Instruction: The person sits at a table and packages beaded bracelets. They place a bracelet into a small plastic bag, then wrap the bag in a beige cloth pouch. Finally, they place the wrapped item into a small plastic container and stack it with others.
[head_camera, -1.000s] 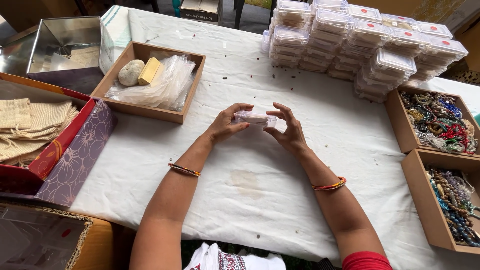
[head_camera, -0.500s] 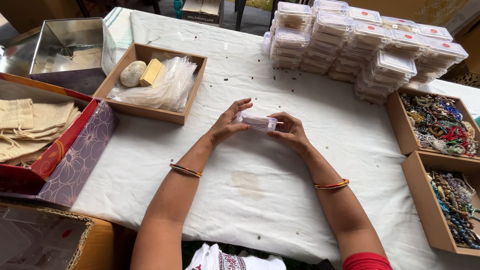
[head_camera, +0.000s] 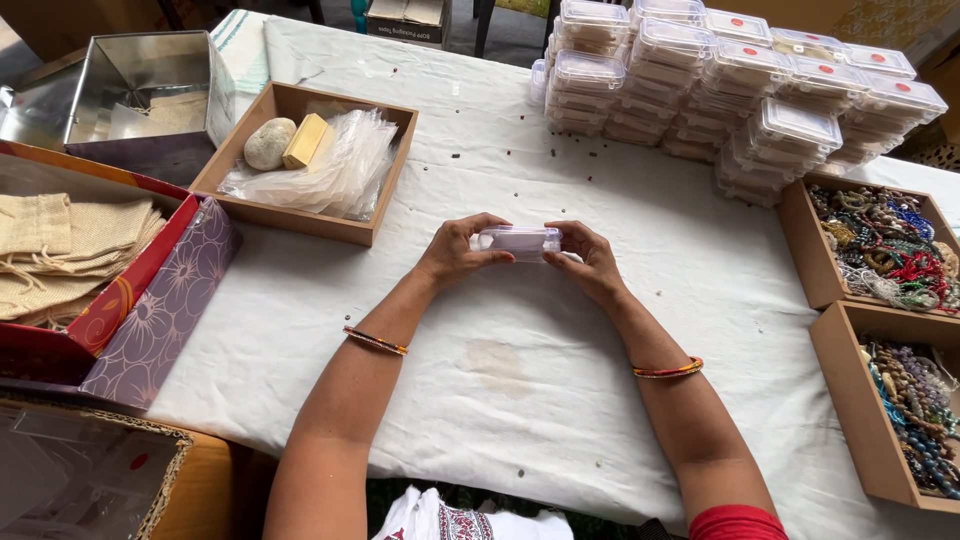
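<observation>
Now both hands gripping small clear box (head_camera: 518, 241) above white table (head_camera: 560, 400). Left hand (head_camera: 455, 255) pinching one end, right hand (head_camera: 590, 262) pinching other, keeping box level. Box stacks (head_camera: 720, 80) waiting far behind.

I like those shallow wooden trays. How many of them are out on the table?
3. One tray at the upper left holds a stone, a yellow block and clear bags. Two bead trays sit at the right edge, one behind the other. More may lie outside the view.

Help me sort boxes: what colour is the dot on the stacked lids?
Red, one dot on each clear lid of the stack; clearest in the head view.
</observation>
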